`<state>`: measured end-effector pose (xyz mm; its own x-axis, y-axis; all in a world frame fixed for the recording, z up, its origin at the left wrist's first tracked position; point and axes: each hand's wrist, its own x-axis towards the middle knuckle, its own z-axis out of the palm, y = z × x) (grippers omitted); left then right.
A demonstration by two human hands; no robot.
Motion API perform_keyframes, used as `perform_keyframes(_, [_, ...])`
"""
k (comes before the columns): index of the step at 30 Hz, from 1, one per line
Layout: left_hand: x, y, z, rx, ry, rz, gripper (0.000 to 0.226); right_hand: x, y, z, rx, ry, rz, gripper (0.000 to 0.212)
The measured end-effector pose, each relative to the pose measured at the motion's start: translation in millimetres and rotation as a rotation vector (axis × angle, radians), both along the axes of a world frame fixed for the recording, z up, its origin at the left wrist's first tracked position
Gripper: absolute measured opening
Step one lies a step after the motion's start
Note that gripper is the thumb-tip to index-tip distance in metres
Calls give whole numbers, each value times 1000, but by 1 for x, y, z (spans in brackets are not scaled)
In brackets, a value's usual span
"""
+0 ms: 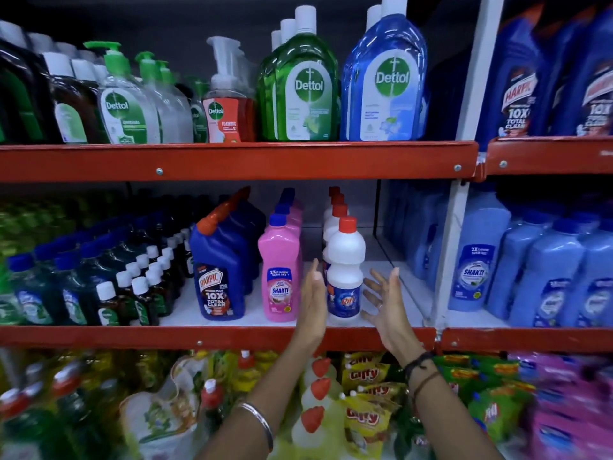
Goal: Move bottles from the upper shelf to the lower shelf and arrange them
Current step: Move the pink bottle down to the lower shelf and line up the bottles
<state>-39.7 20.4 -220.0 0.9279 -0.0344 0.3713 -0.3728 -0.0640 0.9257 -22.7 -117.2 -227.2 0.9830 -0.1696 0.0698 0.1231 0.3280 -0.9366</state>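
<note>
A white bottle with a red cap and blue label [345, 270] stands at the front of a row of like bottles on the middle shelf [232, 336]. My left hand [311, 300] is flat and open just left of it, fingers up. My right hand [384, 303] is open to its right, fingers spread, a small gap away. Neither hand grips the bottle. On the upper shelf [232, 159] stand a large green Dettol bottle [298, 84] and a large blue Dettol bottle [384, 78], with more behind them.
A pink Shakti bottle row [282, 273] and blue Harpic bottles [215, 273] stand left of the white row. Bare white shelf lies right of it up to a white post [454, 227]. Light blue bottles [530, 277] fill the right bay. Bottles and pouches crowd the shelf below.
</note>
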Motion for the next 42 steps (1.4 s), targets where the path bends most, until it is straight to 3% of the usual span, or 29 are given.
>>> perform_keyframes(4, [-3,-18,-12,-143,21,-34,60,3,-8,-1,76,62,113,75])
perform_keyframes(7, [0,-21,-15,-145,40,0,46,3,-7,-2,45,63,124,71])
perform_keyframes(19, [19,-14,-13,-202,117,-22,58,9,-3,-2,-19,47,103,84])
perform_keyframes(25, [21,-12,-11,-212,116,-28,61,11,-5,-3,-12,44,120,72])
perform_keyframes(27, [19,-11,-9,-207,114,-40,69,10,-2,-2,-31,40,83,70])
perform_keyframes(30, [13,-10,-12,-218,61,-25,53,1,12,-9,-62,-48,-138,58])
perform_keyframes(32, [5,-6,-19,-225,-33,64,43,-11,26,-20,-91,-181,-320,45])
perform_keyframes(34, [-2,1,-27,-241,-152,193,47,-21,42,-30,-114,-282,-363,38])
perform_keyframes(38, [-3,24,-27,-316,-234,383,60,-24,74,-35,-163,-349,-183,42])
perform_keyframes(42, [12,55,-22,-355,-164,368,54,-10,101,-20,-258,-301,52,51])
